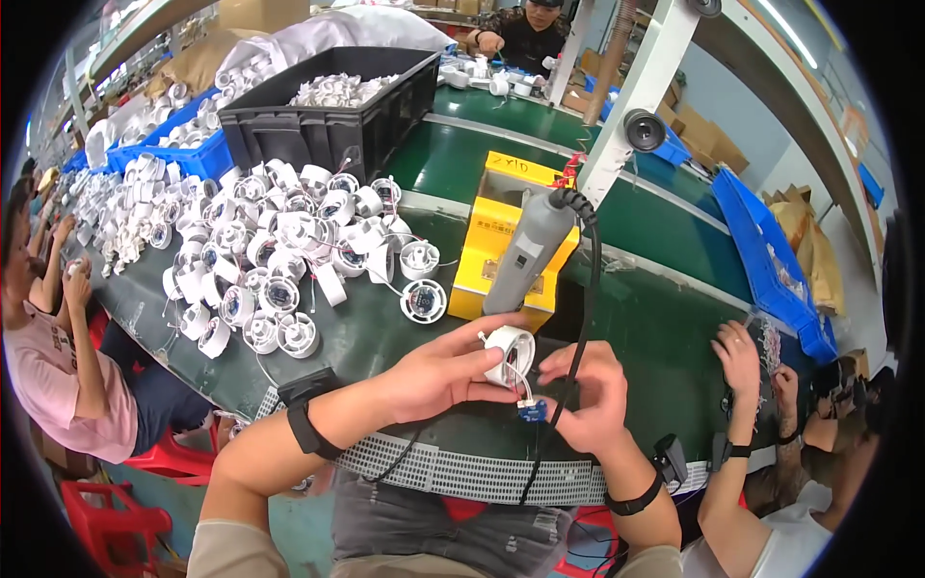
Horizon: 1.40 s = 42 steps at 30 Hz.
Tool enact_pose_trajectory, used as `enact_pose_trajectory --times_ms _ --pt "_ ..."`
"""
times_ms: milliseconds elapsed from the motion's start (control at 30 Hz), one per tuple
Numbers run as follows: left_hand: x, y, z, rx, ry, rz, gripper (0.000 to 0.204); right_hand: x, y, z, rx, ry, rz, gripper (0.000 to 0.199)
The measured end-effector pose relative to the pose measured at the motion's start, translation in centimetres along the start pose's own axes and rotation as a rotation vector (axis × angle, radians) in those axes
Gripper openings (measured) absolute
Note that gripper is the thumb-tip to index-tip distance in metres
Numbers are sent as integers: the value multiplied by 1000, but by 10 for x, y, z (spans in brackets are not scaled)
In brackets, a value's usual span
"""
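Note:
My left hand [445, 374] grips a round white plastic housing [511, 354] between thumb and fingers, its open side turned partly toward me. Thin wires run out of the housing to a small blue circuit board [531, 410] just below it. Beside the board is my right hand [593, 397], its index finger and thumb apart. The thumb tip is at the board's edge; whether it touches cannot be made out. Just beyond my hands, a grey handheld tool [532, 250] with a black cable leans in a yellow holder [472, 275].
A large pile of white housings [279, 246] covers the left of the green table. Behind it stand a black crate [289, 135] and a blue bin [198, 154]. The tool's cable [590, 299] hangs down past my right hand. A co-worker's hands [737, 356] are at the right.

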<state>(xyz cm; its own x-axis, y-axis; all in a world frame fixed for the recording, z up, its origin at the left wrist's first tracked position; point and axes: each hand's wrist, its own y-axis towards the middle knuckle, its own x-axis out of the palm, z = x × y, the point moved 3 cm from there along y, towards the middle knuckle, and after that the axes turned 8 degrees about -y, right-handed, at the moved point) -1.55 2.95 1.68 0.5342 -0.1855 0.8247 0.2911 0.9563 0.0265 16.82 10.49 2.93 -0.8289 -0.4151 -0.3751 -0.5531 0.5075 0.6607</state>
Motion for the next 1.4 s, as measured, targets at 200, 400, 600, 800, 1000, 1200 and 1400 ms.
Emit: enact_pose_trajectory --times_ms 200,400,600,800,1000,1200,1400 --pt "-3 -1 -11 146 36 43 50 14 -8 -19 -227 -378 -17 31" --pt "-2 0 -10 258 93 42 48 1 -2 -22 -212 -413 82 23" --pt "-3 -2 -16 227 353 -8 44 4 -10 -8 399 283 -18 9" --pt "-2 -3 -16 185 376 -48 47 9 -3 -15 391 385 41 10" --pt "-6 -1 -18 140 348 -100 56 10 -5 -16 315 158 34 16" --pt "-6 0 -21 143 368 -26 51 17 -10 -14 266 111 70 13" --pt "2 1 -24 255 514 -110 58 18 -7 -20 114 -120 115 22"
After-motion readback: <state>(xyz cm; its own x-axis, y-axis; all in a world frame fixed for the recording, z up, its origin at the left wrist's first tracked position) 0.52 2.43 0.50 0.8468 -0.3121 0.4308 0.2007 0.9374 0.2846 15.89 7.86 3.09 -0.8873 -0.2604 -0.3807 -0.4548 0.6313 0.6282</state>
